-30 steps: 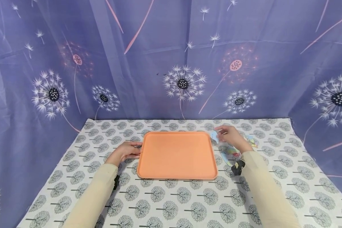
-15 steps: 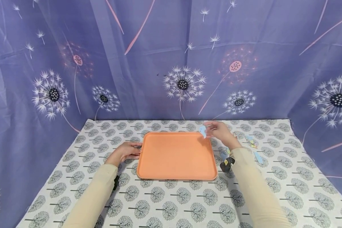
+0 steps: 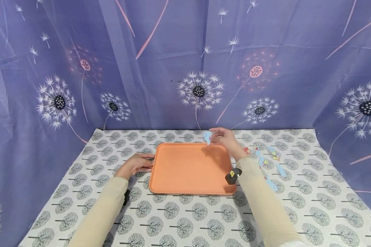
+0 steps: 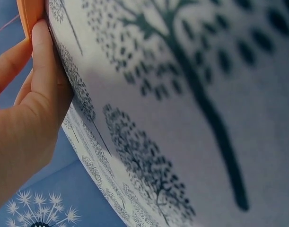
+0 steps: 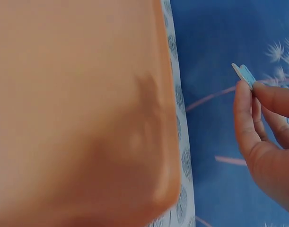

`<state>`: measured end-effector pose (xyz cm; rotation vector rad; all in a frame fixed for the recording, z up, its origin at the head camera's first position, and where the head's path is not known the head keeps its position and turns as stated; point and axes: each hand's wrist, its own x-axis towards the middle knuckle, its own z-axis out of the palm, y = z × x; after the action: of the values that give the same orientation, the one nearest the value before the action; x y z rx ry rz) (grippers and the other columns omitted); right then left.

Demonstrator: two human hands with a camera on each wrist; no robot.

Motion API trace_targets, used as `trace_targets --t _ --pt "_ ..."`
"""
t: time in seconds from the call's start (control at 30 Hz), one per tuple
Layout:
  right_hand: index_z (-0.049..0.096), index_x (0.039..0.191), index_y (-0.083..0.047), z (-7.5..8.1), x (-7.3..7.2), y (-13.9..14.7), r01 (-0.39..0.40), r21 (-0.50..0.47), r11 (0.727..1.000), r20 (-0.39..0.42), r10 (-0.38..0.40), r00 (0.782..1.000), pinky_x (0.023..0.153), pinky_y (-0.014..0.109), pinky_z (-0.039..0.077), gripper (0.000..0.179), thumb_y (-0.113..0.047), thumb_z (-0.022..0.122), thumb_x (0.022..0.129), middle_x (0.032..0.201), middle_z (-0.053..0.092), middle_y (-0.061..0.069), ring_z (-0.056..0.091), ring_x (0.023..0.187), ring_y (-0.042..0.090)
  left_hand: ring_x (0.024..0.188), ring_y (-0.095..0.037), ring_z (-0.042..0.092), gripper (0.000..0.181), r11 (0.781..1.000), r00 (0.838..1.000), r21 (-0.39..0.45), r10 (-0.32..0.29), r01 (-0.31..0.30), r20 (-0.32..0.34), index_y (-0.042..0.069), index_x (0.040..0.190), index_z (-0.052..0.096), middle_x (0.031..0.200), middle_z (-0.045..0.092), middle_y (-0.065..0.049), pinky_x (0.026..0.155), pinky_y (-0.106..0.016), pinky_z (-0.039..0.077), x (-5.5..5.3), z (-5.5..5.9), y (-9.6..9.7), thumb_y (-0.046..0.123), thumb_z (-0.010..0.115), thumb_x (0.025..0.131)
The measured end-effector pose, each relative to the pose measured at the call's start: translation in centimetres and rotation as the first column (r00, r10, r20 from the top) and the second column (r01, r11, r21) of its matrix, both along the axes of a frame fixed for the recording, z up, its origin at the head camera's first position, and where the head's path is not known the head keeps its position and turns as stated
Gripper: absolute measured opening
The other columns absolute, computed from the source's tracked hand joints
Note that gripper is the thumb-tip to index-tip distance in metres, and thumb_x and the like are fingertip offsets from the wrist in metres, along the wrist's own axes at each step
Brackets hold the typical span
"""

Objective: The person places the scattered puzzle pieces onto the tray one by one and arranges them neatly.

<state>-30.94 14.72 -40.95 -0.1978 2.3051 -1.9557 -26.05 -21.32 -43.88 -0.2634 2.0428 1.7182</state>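
An orange tray (image 3: 182, 169) lies on the tree-print cloth in the head view. At its left rim, my left hand (image 3: 137, 164) holds the edge with thumb and fingers, as the left wrist view shows close to the tray's edge (image 4: 30, 16). My right hand (image 3: 225, 139) is raised above the tray's far right corner. Between thumb and fingertips it pinches a light-blue puzzle piece (image 3: 207, 137). In the right wrist view this flat piece (image 5: 247, 75) stands tilted on edge, clear of the tray.
Several small blue, yellow and red pieces lie scattered right of the tray, among them a pale blue strip (image 3: 281, 170) and a blue piece (image 3: 271, 184) beside the right sleeve. A purple dandelion-print curtain (image 3: 160, 85) hangs behind the table.
My right hand has moved left with the puzzle piece, from beside the tray to over its far right edge. More scattered pieces show behind it. The left hand and tray have stayed put.
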Motion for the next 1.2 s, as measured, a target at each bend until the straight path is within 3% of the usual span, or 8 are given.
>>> trace_targets --t 0.23,0.5,0.7,1.03,1.2 --pt "0.050 0.130 0.012 0.0 -0.3 -3.3 -0.003 -0.091 0.996 0.017 0.004 1.000 0.088 0.040 0.058 0.042 0.012 0.056 0.089 0.110 0.056 0.032 0.065 0.079 0.019 0.073 -0.018 0.068 0.054 1.000 1.000 0.000 -0.002 0.002 0.008 -0.006 0.140 0.043 0.093 0.068 -0.017 0.077 -0.030 0.061 0.0 0.0 0.0 -0.008 0.060 0.089" --pt "0.054 0.128 0.009 0.2 -0.6 -6.9 -0.007 -0.123 0.992 0.039 0.012 0.999 0.093 0.049 0.054 0.042 0.013 0.061 0.086 0.107 0.058 0.029 0.066 0.075 0.018 0.072 -0.017 0.068 0.054 1.000 1.000 -0.007 -0.002 0.002 0.007 -0.006 0.140 0.044 0.091 0.068 -0.015 0.076 -0.030 0.061 -0.2 -0.2 0.1 -0.008 0.061 0.089" --pt "0.057 0.124 0.009 -0.1 -0.9 -9.3 0.003 -0.140 0.990 0.038 0.002 0.999 0.087 0.044 0.058 0.040 0.013 0.062 0.085 0.097 0.063 0.022 0.067 0.073 0.017 0.072 -0.017 0.068 0.053 1.000 1.000 -0.019 0.004 -0.005 -0.002 -0.005 0.140 0.044 0.091 0.069 -0.014 0.076 -0.030 0.061 -0.2 -0.4 0.0 -0.007 0.061 0.089" --pt "0.055 0.123 0.011 -1.3 -1.0 -12.9 0.034 -0.261 0.965 0.148 0.005 0.989 0.093 0.051 0.053 0.039 0.017 0.060 0.084 0.091 0.063 0.020 0.067 0.071 0.021 0.073 -0.018 0.068 0.053 1.000 1.000 -0.018 -0.017 0.017 -0.013 -0.006 0.140 0.043 0.095 0.068 -0.016 0.078 -0.030 0.061 -0.2 -0.7 -0.2 -0.007 0.060 0.089" --pt "0.055 0.124 0.010 -2.1 -1.3 -14.3 0.035 -0.264 0.964 0.208 0.022 0.978 0.084 0.041 0.059 0.042 0.017 0.062 0.083 0.095 0.063 0.021 0.067 0.072 0.021 0.073 -0.017 0.068 0.054 1.000 1.000 -0.022 -0.019 0.019 -0.019 -0.007 0.141 0.042 0.094 0.068 -0.015 0.077 -0.030 0.061 -0.2 -0.6 -0.1 -0.007 0.059 0.090"
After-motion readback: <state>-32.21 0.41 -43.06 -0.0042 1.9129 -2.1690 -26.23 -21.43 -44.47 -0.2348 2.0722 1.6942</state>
